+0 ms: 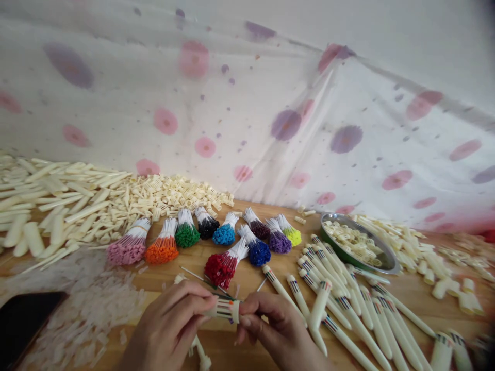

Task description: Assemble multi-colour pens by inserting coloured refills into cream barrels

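My left hand (170,324) and my right hand (274,330) meet at the bottom centre, both closed on one cream pen barrel (226,309) with coloured stripes at its end. The left fingers pinch the barrel from the left; the right fingertips grip its right end. A thin refill sticks out behind it. Just beyond the hands lie bundles of coloured pen refills: red (222,267), blue (257,250), orange (163,248), pink (129,247), green (186,233) and others.
Assembled cream pens (348,304) lie in a heap at the right. A green-rimmed metal bowl (386,265) holds small cream parts. Piles of cream barrels and caps (77,201) cover the left. Clear plastic bits (96,304) and a black phone (23,319) sit lower left. A flowered sheet hangs behind.
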A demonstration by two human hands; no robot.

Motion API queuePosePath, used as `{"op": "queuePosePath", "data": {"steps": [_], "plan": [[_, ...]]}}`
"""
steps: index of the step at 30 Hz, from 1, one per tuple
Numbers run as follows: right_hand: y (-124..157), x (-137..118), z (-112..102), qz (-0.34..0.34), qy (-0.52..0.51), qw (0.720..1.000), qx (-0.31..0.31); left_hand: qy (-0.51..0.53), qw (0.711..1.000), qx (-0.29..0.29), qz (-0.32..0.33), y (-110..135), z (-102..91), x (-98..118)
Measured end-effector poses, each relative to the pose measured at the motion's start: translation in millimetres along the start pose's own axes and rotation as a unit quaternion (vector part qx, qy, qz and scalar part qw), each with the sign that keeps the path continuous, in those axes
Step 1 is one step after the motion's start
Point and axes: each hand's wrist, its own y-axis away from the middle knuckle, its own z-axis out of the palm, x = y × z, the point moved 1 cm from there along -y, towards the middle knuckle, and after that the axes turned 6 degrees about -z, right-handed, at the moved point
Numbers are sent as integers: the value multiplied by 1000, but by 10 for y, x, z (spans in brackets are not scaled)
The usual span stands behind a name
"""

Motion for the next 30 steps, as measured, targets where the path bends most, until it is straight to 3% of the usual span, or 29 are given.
{"op": "queuePosePath", "data": {"steps": [2,6,16,25,27,30], "plan": [[-6,-37,-17,-62,88,994,5,0,1000,-1,-5,4,0,4],[-18,-96,-28,-179,230,956,18,1,1000,12,-5,7,-8,13],[8,-114,-79,-238,257,937,-12,59,998,-8,-28,24,36,2],[0,-154,-59,-145,214,966,-5,22,1000,1,-13,23,0,24],[8,-119,-35,-92,160,983,-1,7,1000,1,-9,34,-7,12],[17,-28,14,29,-4,999,20,-22,1000,0,6,55,-16,-16]]}}
